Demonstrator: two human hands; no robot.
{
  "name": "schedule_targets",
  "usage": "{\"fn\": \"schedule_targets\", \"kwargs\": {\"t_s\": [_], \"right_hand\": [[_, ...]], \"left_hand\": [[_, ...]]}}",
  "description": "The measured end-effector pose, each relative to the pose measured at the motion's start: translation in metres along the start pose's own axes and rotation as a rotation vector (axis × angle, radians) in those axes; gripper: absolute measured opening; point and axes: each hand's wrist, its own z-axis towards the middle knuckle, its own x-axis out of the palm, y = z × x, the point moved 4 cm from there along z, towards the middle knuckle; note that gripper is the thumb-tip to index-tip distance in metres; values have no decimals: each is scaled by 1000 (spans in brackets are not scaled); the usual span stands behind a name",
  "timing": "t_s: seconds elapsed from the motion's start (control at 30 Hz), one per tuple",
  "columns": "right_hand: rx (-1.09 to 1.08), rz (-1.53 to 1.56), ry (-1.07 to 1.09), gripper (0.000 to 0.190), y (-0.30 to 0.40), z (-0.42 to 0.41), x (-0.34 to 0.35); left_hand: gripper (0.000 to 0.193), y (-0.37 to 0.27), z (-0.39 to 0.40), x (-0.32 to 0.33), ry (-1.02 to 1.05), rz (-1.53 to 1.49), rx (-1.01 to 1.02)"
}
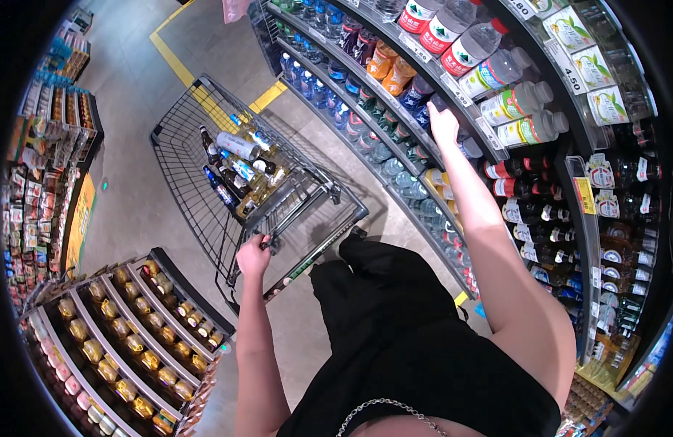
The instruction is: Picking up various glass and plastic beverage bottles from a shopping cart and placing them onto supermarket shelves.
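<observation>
My left hand (253, 257) is closed on the dark frame of a wire shopping cart (189, 180), near the folded seat part. Inside the cart lie several dark glass bottles (233, 183), pale yellow bottles with blue labels (262, 141) and a large silver can (238, 146). My right arm stretches out to the drinks shelf. There my right hand (444, 127), thumb up, is among bottles with dark blue labels (418, 95). Its fingers are partly hidden, so whether they grip a bottle cannot be told.
Above my right hand, large water bottles with red labels (451, 33) fill a shelf. Dark sauce-like bottles (524, 177) lie to the right. A tiered stand of jars (120, 328) is at lower left. Yellow tape (175, 57) marks the floor beyond the cart.
</observation>
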Motion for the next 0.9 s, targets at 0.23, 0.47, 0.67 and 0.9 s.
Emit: {"fn": "schedule_targets", "kwargs": {"t_s": [0.23,0.47,0.67,0.9], "right_hand": [[-286,116,9,86,34,-65,-30],[-420,47,348,84,16,-202,-27],[-438,321,693,64,38,-313,-8],[-144,297,583,53,55,-347,-1]], "left_hand": [[30,5,-6,-3,21,-4,-26],[31,5,-6,-2,38,9,-4],[32,12,-8,2,79,38,5],[39,14,-26,1,130,-18,-69]]}}
